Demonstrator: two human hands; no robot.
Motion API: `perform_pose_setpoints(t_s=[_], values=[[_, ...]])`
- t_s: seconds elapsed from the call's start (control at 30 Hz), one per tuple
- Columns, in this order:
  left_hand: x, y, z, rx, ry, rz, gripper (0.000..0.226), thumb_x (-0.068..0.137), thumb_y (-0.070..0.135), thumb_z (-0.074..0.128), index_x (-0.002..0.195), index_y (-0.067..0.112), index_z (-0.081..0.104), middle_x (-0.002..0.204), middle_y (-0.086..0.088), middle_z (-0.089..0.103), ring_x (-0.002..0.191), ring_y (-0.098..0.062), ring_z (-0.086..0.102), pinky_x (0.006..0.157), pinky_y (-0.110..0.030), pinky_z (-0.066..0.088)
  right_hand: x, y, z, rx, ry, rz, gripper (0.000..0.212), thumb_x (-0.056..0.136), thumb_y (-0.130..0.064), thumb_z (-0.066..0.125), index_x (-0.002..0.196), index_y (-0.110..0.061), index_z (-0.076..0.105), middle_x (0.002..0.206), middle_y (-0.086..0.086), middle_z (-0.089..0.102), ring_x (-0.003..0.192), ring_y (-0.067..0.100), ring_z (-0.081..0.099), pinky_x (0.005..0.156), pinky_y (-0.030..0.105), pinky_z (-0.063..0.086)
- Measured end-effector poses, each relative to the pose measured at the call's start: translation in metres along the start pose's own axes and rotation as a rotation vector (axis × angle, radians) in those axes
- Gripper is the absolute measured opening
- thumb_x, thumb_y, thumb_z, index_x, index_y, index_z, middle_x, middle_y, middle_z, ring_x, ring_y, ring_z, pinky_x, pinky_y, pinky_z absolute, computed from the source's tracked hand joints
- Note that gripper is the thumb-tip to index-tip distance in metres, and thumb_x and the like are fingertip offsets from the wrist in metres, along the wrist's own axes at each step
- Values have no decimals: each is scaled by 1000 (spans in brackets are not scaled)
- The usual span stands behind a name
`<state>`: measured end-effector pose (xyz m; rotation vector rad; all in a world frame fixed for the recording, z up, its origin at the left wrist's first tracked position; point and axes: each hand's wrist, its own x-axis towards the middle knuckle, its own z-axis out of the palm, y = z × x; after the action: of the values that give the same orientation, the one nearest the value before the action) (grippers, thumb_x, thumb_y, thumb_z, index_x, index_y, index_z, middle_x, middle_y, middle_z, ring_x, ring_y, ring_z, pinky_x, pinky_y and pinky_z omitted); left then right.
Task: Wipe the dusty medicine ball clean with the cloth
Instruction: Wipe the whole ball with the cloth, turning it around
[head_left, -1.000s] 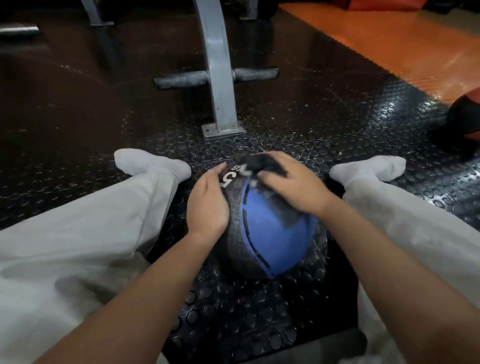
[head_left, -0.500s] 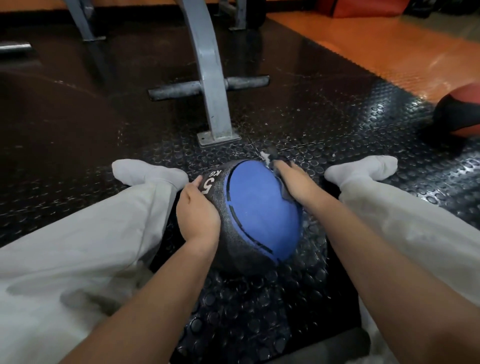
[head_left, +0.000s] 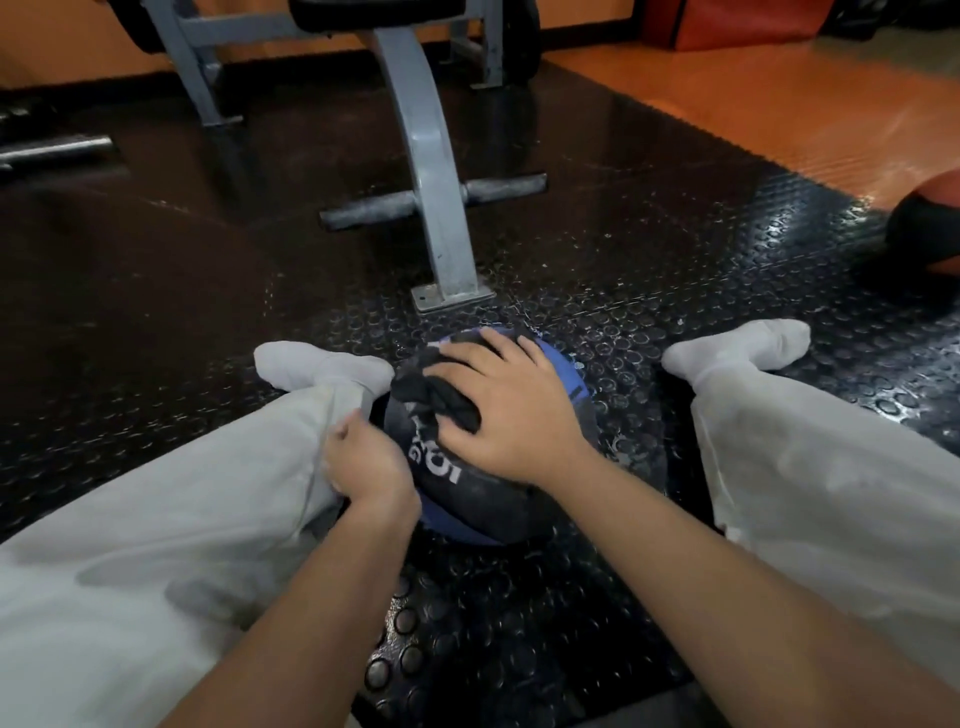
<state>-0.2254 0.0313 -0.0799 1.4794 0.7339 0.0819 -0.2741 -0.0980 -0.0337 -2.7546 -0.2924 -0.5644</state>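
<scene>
**While the cloth lies on the ball: hands and position**

Where the studded rubber mat (head_left: 649, 270) shows between the two trouser legs (head_left: 182, 493), we find the blue-and-black medicine ball (head_left: 483, 499) resting. The right hand (head_left: 511, 410) lies on its top, fingers spread and straight, pressing the bunched dark cloth (head_left: 431, 395) against it. The left hand (head_left: 371, 462) braces the ball's left side. Its fingers are bent and their tips hidden, so we cannot tell whether they grasp.

The medicine ball (head_left: 483, 499) is blue and black, the cloth (head_left: 436, 395) black.
</scene>
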Motion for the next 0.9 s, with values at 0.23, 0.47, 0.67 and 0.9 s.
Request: perform_pose_setpoints(t_s=[0.23,0.47,0.67,0.9], values=[[-32,42,16,382,-491,428,30,101,34,44,127,27,59,131,10,56,121,-9,48,106,-28,35,-69,30,16,474,424,316,45,85,-38,47,129,-29,54,137,-6,50,130,21,44,107,48,35],[-77,16,18,655,-373,723,45,99,39,42,142,24,49,148,9,45,138,-12,37,116,-36,27,-99,52,22,1038,570,598,38,93,-17,46,129,-3,50,122,8,57,92,-4,59,87,14,46],[-96,-6,20,759,-180,800,57,95,46,32,143,20,47,150,-1,44,140,-23,35,115,-46,27,-97,93,48,1270,311,1143,58,68,-64,48,101,-24,73,112,1,69,110,21,60,104,45,42],[-61,19,25,675,-218,675,45,100,30,30,138,28,53,147,6,48,136,-19,41,112,-38,32,-68,5,19,538,493,766,44,89,-35,47,130,-20,52,133,5,53,125,25,46,104,37,34]])
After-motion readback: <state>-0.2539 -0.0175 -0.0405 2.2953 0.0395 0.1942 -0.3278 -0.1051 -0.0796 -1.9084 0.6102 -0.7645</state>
